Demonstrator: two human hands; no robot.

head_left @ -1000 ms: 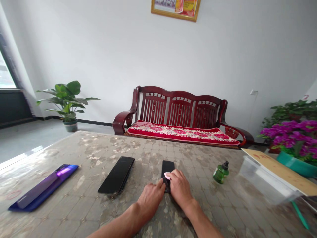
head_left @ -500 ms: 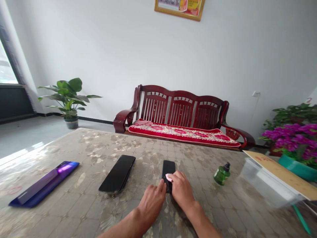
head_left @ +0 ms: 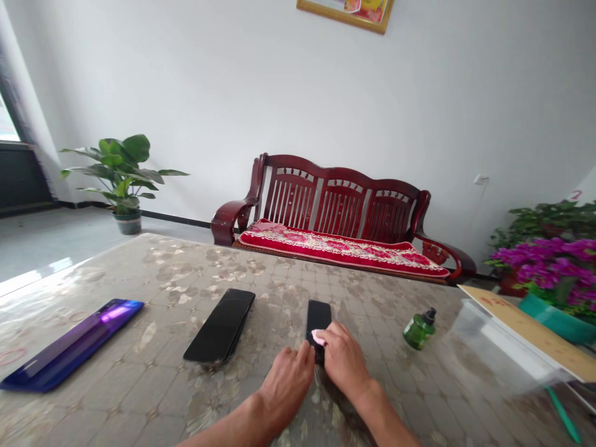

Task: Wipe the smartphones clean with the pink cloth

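Observation:
A small black phone (head_left: 318, 315) lies screen-up on the patterned table (head_left: 153, 385), straight ahead of me. My right hand (head_left: 343, 362) presses a small pink pad (head_left: 317, 337) onto the phone's near half, fingers closed on it. My left hand (head_left: 285, 386) rests beside it with curled fingertips holding the phone's near left edge against the table. The phone's near end is hidden under both hands.
A larger black phone (head_left: 220, 325) lies left of the hands, and a blue-purple phone (head_left: 69, 344) farther left. A small green bottle (head_left: 419, 328) stands at the right, beside a clear plastic box (head_left: 500, 344) with cardboard on it. A wooden bench and plants stand beyond the table.
Both hands stay on the small phone and the pink pad barely shifts. The view has tilted a little, so the table's things sit slightly lower and farther left.

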